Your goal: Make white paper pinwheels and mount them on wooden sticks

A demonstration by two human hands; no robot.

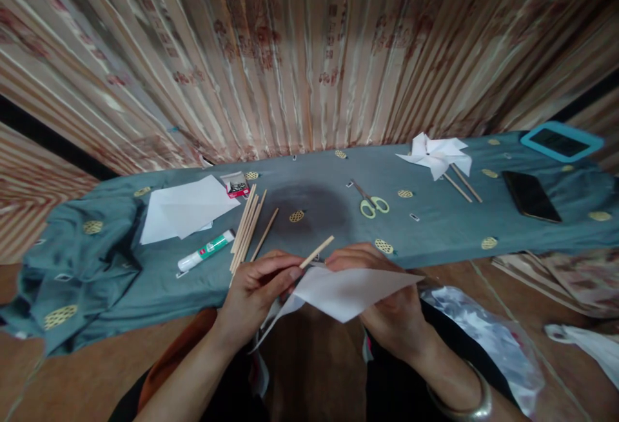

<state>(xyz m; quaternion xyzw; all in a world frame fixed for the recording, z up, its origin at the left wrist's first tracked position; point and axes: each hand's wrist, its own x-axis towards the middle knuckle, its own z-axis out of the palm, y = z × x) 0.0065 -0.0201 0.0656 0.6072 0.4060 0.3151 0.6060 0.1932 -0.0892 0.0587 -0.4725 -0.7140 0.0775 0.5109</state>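
Note:
Just off the table's near edge, my left hand (pixel 264 286) is closed with thumb and fingers around a thin wooden stick (pixel 318 251), which points up to the right. My right hand (pixel 387 299) grips a folded white paper pinwheel (pixel 341 293); its fingers are partly hidden behind the paper. Where the two hands nearly meet, the stick lies against the pinwheel. Whether they are joined there cannot be made out. Close to my left hand, several loose wooden sticks (pixel 247 225) lie on the cloth beside a glue stick (pixel 206 251).
White paper sheets (pixel 186 206) and a red box of small metal pieces (pixel 235 185) lie at the left. Green-handled scissors (pixel 370 204) are mid-table. Finished pinwheels (pixel 435 154), a phone (pixel 530 196) and a blue-framed device (pixel 561 141) sit right. A plastic bag (pixel 488 338) is below.

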